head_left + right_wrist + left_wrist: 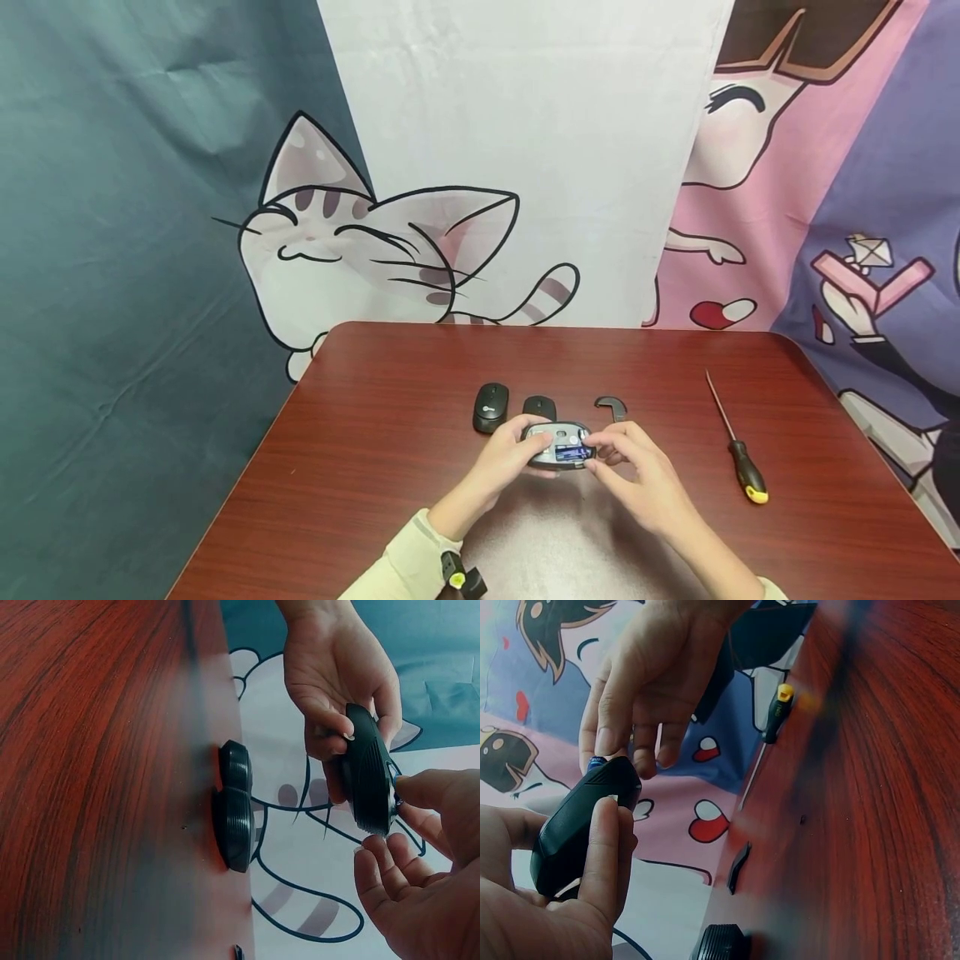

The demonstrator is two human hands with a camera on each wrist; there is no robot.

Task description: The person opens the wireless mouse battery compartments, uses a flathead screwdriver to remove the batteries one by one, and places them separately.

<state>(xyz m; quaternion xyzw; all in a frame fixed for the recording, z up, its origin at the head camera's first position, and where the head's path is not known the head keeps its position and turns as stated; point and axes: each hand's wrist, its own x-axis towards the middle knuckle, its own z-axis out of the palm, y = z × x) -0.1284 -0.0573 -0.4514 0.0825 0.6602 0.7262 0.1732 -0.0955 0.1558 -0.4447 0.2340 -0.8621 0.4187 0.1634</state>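
In the head view my left hand (pixel 501 460) grips a black computer mouse (pixel 561 433) with its underside up. The battery compartment is uncovered and a blue battery (pixel 573 452) shows in it; whether there is a second one I cannot tell. My right hand (pixel 641 477) has thumb and fingertips at the right end of the mouse. In the left wrist view the blue battery (pixel 595 762) pokes up past the end of the mouse (pixel 581 825), at the right thumb. The right wrist view shows the right thumb against the blue part, partly hiding it.
Two black mice (pixel 491 407) (pixel 539 407) stand behind the hands on the red-brown table (pixel 360 467). A curved dark piece (pixel 613 407) lies beyond the right hand. Farther right is a screwdriver (pixel 742 467) with a black and yellow handle. A printed curtain hangs behind.
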